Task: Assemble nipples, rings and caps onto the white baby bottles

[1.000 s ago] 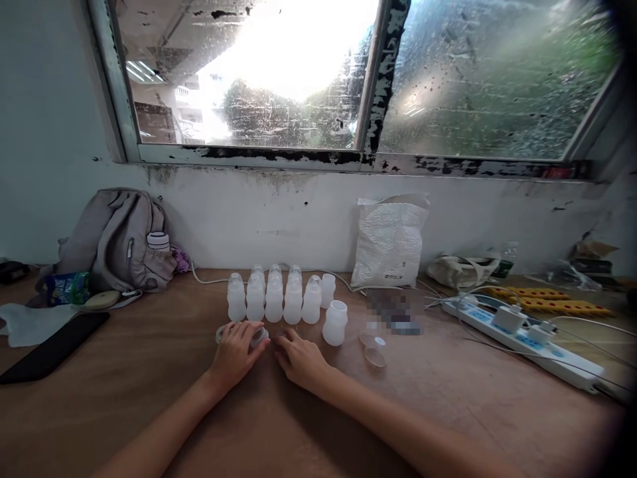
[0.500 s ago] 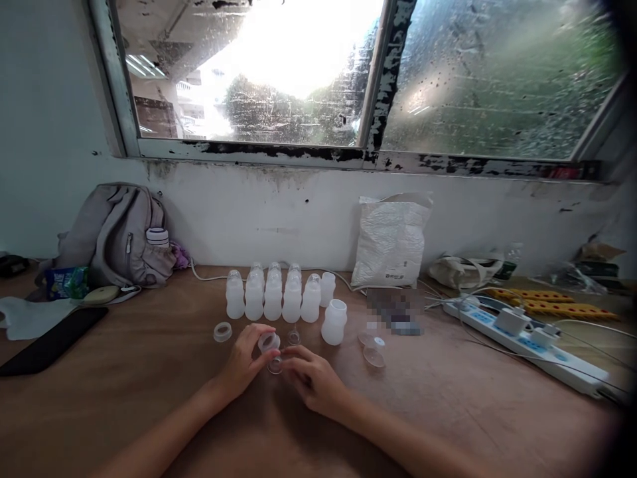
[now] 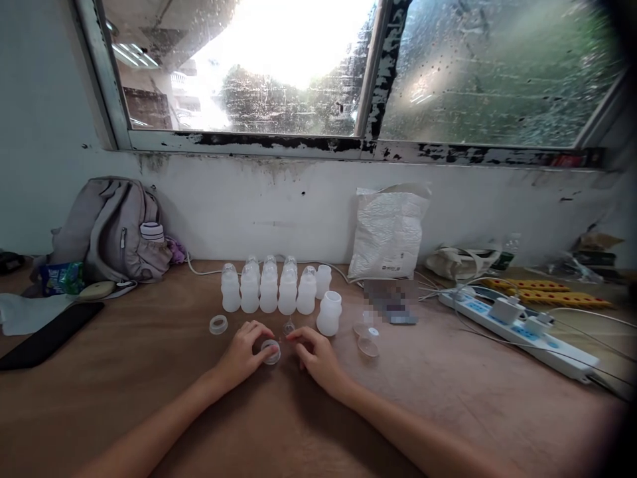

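My left hand (image 3: 247, 352) is closed around a clear screw ring (image 3: 271, 353) for a baby bottle, low over the table. A clear teat may sit inside the ring, but I cannot make it out well. Just right of it, my right hand (image 3: 316, 355) has its fingers curved and apart, with nothing visible in them. A clear teat (image 3: 288, 326) stands on the table beyond the right fingertips. Another screw ring (image 3: 218, 324) lies to the left. An uncapped frosted baby bottle (image 3: 329, 314) stands to the right, near several capped bottles (image 3: 269, 292) in rows.
Clear dome caps (image 3: 368, 346) lie right of the bottles. Behind them are a blurred-out flat item and a white padded bag (image 3: 385, 232). A white power strip (image 3: 522, 335) with cables runs along the right. On the left are a black phone-like slab (image 3: 52, 335) and a grey backpack (image 3: 114, 229).
My left hand has lowered the ring to where a clear teat lay. My right fingers have drawn away from that teat. The view has shifted slightly.
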